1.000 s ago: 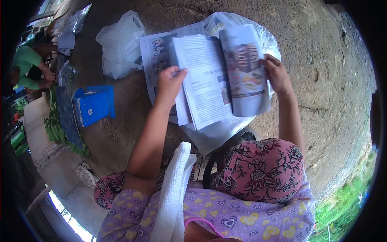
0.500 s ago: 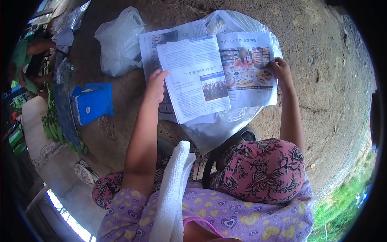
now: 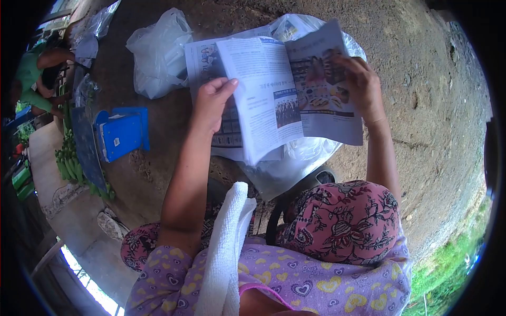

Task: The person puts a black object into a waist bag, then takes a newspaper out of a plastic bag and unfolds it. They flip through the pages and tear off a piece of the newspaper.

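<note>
An opened newspaper [image 3: 261, 102] with printed text and photos is spread in front of me, its pages lifted toward the middle. My left hand [image 3: 211, 102] pinches the left edge of the pages between thumb and fingers. At the right page my right hand [image 3: 362, 87] is closed on the edge, its fingertips partly over the print and slightly blurred. Beneath lie more newspaper sheets [image 3: 197, 60] on a clear plastic bag [image 3: 311, 158].
A white plastic bag [image 3: 161, 58] sits at the upper left on the dirt ground [image 3: 421, 105]. Left of it stand a blue scale [image 3: 121, 136] and green bananas [image 3: 68, 163]. Another person [image 3: 42, 73] crouches at the far left. A white towel [image 3: 226, 253] hangs from my neck.
The pages have bent upward and inward, with the right page's top corner raised. My left hand has shifted right with the left edge; my right hand has moved slightly inward and up.
</note>
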Demonstrator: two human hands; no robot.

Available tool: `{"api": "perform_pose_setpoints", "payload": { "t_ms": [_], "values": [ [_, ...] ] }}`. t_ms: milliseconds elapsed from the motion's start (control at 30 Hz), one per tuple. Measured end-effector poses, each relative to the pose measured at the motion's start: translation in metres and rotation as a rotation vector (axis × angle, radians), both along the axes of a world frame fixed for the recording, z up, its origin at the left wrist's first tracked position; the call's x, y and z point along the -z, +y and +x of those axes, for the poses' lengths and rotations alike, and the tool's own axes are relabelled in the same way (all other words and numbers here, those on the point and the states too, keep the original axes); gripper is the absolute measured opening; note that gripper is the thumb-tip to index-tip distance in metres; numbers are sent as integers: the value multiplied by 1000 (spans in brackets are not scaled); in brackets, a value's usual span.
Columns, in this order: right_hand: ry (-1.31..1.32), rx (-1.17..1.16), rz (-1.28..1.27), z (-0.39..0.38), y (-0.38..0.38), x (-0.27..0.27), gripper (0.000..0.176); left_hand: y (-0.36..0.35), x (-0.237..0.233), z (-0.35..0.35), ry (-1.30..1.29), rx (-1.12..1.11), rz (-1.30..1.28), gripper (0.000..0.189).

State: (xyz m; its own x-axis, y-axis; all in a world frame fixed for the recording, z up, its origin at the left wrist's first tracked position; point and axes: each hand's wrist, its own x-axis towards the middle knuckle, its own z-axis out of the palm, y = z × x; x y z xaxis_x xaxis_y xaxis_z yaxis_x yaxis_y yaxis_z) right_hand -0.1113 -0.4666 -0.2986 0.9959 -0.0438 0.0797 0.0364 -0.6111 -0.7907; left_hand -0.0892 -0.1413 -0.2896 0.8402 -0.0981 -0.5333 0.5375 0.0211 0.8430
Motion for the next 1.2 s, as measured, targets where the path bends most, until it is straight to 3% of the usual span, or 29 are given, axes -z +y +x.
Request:
{"api": "perform_pose_setpoints", "payload": {
  "t_ms": [133,233,400,900,1033,1200],
  "values": [
    [-65,-112,55,9,47,-36,16,-38,-18,-2,-44,64,-17,23],
    [64,-160,164,9,70,-40,20,-55,-15,-4,-107,121,-19,18],
    [41,-176,203,5,74,-29,39,-73,-20,-10,-133,92,-55,23],
    [32,-151,259,-3,69,-25,41,-88,-14,-18,-196,46,-20,23],
    [96,-68,345,-4,65,-12,34,-83,-8,-19,-289,88,90,18],
    [392,167,466,6,6,-2,30,-50,-7,-13,-180,-137,-13,10]
  ]
}}
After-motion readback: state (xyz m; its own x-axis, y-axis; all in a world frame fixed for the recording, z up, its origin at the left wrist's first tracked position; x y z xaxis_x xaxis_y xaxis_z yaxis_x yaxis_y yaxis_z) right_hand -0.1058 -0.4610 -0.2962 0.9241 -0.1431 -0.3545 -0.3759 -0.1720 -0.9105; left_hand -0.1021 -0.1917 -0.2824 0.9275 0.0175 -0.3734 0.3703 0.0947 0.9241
